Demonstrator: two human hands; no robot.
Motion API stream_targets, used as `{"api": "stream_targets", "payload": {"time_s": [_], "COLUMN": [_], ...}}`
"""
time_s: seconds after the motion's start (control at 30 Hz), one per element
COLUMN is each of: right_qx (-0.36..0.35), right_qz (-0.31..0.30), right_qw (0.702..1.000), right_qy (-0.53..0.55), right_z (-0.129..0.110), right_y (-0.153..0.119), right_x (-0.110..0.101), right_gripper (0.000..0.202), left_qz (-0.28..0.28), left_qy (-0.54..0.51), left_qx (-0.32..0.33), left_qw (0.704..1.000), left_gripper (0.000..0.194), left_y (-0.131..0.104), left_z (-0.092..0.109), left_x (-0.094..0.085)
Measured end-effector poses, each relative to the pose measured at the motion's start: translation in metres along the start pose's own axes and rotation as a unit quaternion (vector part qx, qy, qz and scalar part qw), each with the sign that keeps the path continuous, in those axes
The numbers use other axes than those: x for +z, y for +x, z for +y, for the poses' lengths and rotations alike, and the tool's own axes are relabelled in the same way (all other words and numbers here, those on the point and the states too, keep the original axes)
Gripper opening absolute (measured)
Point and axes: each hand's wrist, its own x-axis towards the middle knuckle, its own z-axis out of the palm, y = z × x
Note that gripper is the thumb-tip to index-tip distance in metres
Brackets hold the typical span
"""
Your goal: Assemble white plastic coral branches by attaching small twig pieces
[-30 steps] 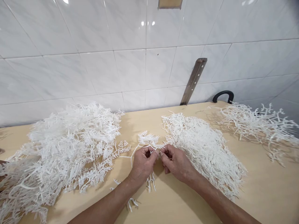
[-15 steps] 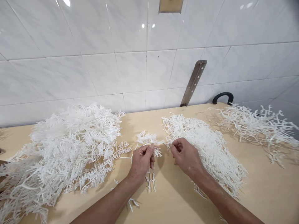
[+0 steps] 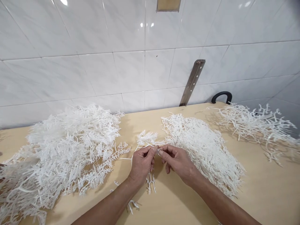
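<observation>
Grips a small white sprig (image 3: 159, 150) in the pinched fingertips of left hand (image 3: 141, 164) and right hand (image 3: 179, 161), close together above the tabletop (image 3: 178, 200). Shows a large white pile (image 3: 75, 150) to the left, a denser heap (image 3: 201, 143) beside the right hand, and a looser tangle (image 3: 255, 125) farther right, near a black handle (image 3: 222, 93).

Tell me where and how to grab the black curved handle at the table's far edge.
I'd grip the top of the black curved handle from above, fingers hooked through: it stands up as an open arch, while white branching pieces crowd its right end.
</observation>
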Motion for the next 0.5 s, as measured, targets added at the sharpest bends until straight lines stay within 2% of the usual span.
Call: {"api": "stream_targets", "payload": {"time_s": [0.5], "right_qx": [-0.028], "right_qz": [0.078], "right_qw": [0.996], "right_qy": [-0.021], "right_z": [0.0093], "right_y": [0.0028], "right_x": [0.0052], "right_gripper": [0.022], "left_qz": [0.009], "left_qy": [-0.026], "left_qx": [-0.018], "left_qw": [0.999], "left_gripper": [0.041], "left_y": [-0.0005], "left_z": [-0.0001], "left_x": [0.0010]}}
